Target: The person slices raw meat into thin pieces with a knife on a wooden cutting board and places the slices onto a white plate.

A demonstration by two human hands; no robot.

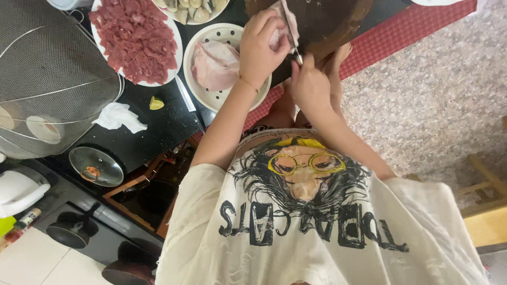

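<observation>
Left hand (262,45) pinches a pale meat piece (280,32) on the round wooden chopping board (327,21). Right hand (309,84) grips shut on a knife (290,29), blade pointing away from the body. Perforated plate of raw meat (216,66) and plate of red meat slices (134,39) sit alongside on the black counter (153,132).

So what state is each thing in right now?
Left hand: pressing pale meat on the wooden board.
Right hand: gripping knife, blade in the meat.
Red meat plate: full, chopped.
Perforated dish: holds uncut pale meat.
Pot lid: lying off.
</observation>
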